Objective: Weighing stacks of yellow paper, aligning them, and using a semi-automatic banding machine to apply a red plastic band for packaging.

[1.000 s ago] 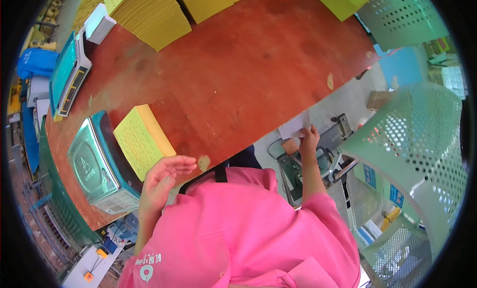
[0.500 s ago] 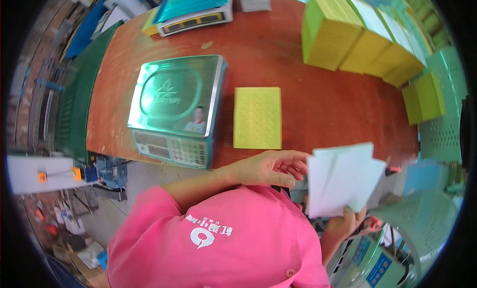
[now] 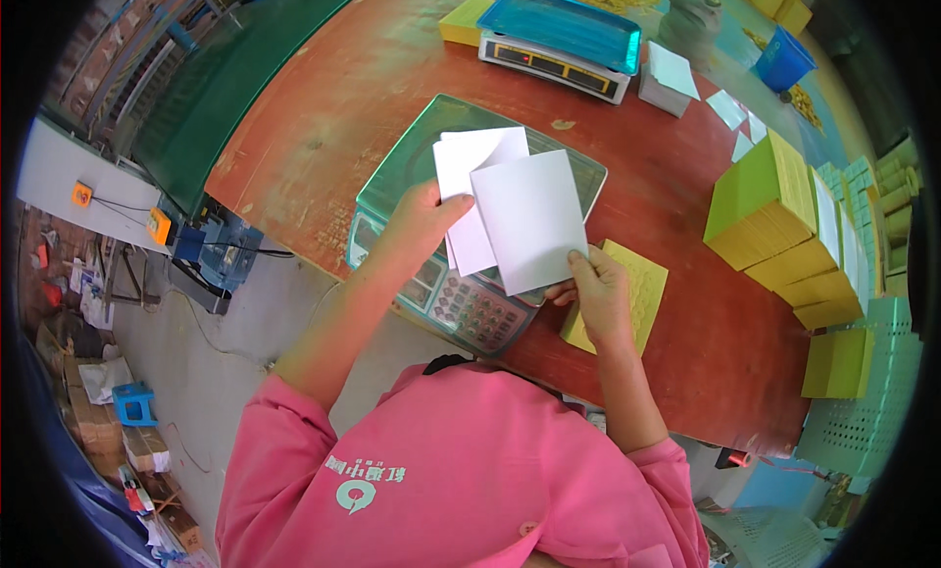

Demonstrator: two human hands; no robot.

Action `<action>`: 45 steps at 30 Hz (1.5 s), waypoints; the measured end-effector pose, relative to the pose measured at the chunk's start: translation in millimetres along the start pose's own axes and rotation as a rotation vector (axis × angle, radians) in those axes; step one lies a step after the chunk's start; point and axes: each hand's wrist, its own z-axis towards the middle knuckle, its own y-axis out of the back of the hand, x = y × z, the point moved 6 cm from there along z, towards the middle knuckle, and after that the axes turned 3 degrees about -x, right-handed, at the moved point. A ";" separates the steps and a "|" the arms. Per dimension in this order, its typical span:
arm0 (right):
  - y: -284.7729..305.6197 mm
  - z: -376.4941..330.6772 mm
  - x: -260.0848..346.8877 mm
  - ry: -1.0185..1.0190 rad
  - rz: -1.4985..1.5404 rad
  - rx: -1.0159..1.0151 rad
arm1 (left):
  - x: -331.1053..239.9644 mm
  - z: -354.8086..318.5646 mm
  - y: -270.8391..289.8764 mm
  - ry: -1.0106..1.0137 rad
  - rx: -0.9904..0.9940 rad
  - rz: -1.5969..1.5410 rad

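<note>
Over the scale [image 3: 567,171] both my hands hold white paper sheets. My left hand [image 3: 428,218] is closed on the left sheets [image 3: 469,237], its thumb pressed on their edge. Pinched by its lower right corner, the front sheet [image 3: 530,220] is in my right hand [image 3: 600,292]; it overlaps the left ones. Below the papers the scale's keypad [image 3: 475,313] shows. A yellow embossed paper stack [image 3: 639,296] lies on the table right of the scale, partly covered by my right hand and forearm.
A second scale with a blue tray [image 3: 559,29] stands at the far side of the red table [image 3: 676,200]. Beside it sits a white paper stack [image 3: 670,81]. Tall yellow paper stacks [image 3: 765,196] line the right edge. A green surface [image 3: 221,88] adjoins the left.
The white sheets have moved left from the right side to over the scale. My left hand, earlier without paper, now grips some of them. The view has turned.
</note>
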 end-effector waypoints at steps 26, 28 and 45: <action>24.1 22.6 17.3 0.257 -0.472 -0.327 | 3.5 -15.5 20.9 -0.285 0.053 0.262; 20.0 19.6 15.6 0.227 -0.498 -0.324 | -11.2 -21.7 -0.9 -0.562 0.089 0.633; 15.4 39.0 -2.8 0.106 -0.208 -0.280 | -2.4 -26.9 28.6 -0.465 -0.057 0.374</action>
